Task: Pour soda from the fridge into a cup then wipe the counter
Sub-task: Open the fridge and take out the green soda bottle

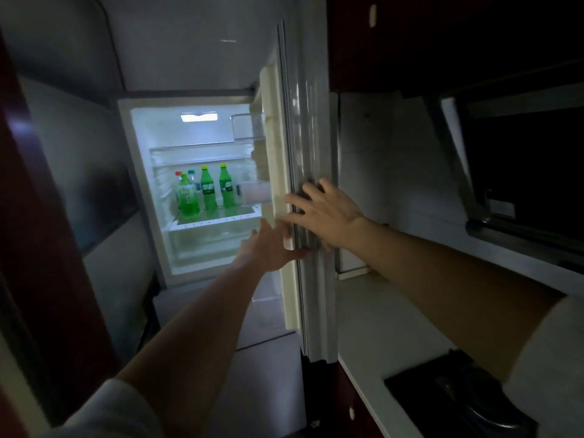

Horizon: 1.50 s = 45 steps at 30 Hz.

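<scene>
the fridge door (311, 153) stands swung wide on the right, edge toward the camera, leaving the lit compartment (202, 134) open in front. green soda bottles (209, 191) crowd the left and middle of the glass shelf (218, 220); its right end looks bare. a clear door bin (257, 192) juts in just beside the rightmost bottle, and the upper shelf (199, 159) sits close above the caps.

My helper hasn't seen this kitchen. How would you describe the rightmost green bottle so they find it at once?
In the open, lit fridge, look at the shelf of bottles. The green bottle farthest right, nearest the door, is it; its yellow-capped twin has bottles on both sides.
</scene>
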Available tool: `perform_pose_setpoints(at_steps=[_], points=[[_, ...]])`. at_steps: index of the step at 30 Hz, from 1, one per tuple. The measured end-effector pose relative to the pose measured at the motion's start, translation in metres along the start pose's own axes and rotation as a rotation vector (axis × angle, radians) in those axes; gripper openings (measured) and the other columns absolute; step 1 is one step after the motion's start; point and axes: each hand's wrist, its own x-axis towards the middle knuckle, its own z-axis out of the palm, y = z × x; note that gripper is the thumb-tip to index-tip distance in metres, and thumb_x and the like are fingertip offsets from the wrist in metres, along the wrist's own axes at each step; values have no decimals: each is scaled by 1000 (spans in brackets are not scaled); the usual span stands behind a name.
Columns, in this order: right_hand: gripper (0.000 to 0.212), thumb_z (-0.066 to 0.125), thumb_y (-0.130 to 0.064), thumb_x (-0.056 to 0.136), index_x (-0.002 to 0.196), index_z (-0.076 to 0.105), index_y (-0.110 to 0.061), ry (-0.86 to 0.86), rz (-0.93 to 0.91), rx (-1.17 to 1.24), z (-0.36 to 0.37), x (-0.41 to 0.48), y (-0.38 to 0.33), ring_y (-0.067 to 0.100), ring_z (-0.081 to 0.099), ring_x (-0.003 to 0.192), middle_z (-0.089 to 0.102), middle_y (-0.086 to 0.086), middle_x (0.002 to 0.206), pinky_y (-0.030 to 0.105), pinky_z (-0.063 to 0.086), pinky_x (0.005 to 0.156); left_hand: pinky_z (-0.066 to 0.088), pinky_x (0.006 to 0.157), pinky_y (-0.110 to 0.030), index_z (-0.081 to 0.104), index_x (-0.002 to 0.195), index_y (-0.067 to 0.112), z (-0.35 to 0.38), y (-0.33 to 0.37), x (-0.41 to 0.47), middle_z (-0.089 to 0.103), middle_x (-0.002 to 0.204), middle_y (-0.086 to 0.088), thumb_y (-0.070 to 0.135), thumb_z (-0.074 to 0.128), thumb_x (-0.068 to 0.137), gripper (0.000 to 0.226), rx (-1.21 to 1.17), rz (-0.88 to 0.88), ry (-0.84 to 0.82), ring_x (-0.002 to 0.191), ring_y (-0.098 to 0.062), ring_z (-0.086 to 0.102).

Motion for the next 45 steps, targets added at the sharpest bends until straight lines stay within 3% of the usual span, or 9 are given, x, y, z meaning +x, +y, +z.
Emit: perform_pose_setpoints(at_steps=[4, 9, 14, 23, 29, 36, 41, 43, 45], points=[[73, 76, -28, 76, 141, 42, -32, -6, 53, -36, 21, -23, 19, 40, 29, 135, 19, 10, 159, 57, 14, 117, 50, 88, -42, 47, 98, 28, 12, 30, 13, 45, 111, 3, 84, 60, 56, 71, -80, 92, 57, 106, -23, 58], [73, 60, -21, 90, 151, 23, -35, -22, 118, -46, 61, -50, 47, 52, -8, 145, -16, 14, 162, 57, -9, 115, 46, 80, -33, 46, 93, 28, 26, 70, 26, 41, 104, 5, 73, 69, 66, 57, -120, 135, 44, 95, -19, 56], [74, 59, -9, 91, 152, 23, -31, -74, 235, 131, 97, -66, 63, 50, -21, 142, -24, 8, 161, 56, 23, 116, 46, 93, -35, 54, 111, 21, 45, 103, 49, 42, 114, 1, 63, 71, 73, 60, -98, 235, 16, 102, -20, 57], [79, 61, -4, 89, 153, 21, -28, -79, 342, 173, 162, -74, 100, 50, -23, 142, -26, 4, 160, 56, 41, 104, 46, 99, -42, 51, 130, 25, 67, 148, 93, 39, 127, 0, 61, 64, 81, 62, -29, 289, -29, 117, -23, 53], [73, 57, -8, 93, 153, 21, -28, -80, 348, 217, 192, -78, 120, 48, -22, 143, -26, 3, 160, 53, 43, 104, 47, 97, -42, 49, 134, 26, 81, 166, 116, 38, 130, -1, 59, 63, 84, 61, 2, 342, -17, 115, -24, 55], [101, 79, -25, 78, 155, 14, -32, -82, 273, 292, 210, -79, 136, 43, -30, 141, -31, -2, 159, 58, 39, 105, 49, 92, -40, 56, 122, 29, 83, 165, 130, 42, 124, 0, 53, 57, 90, 40, 34, 379, 35, 111, -23, 57], [106, 80, -31, 77, 155, 9, -33, -94, 279, 259, 215, -77, 135, 43, -34, 140, -39, -3, 155, 61, 36, 105, 47, 93, -39, 54, 125, 32, 79, 161, 129, 42, 125, 1, 49, 56, 91, 38, 77, 402, 29, 114, -22, 55], [103, 76, -34, 80, 156, 5, -32, -118, 286, 197, 212, -76, 132, 47, -30, 140, -39, 1, 155, 58, 38, 106, 46, 96, -41, 49, 132, 32, 75, 157, 124, 42, 131, -1, 49, 54, 92, 44, 157, 432, 20, 120, -23, 50], [96, 74, -32, 81, 156, 13, -29, -124, 324, 149, 204, -76, 125, 52, -11, 144, -25, 9, 161, 53, 42, 104, 46, 94, -42, 47, 135, 31, 71, 150, 115, 46, 131, -4, 48, 53, 93, 46, 215, 460, 12, 119, -24, 50]])
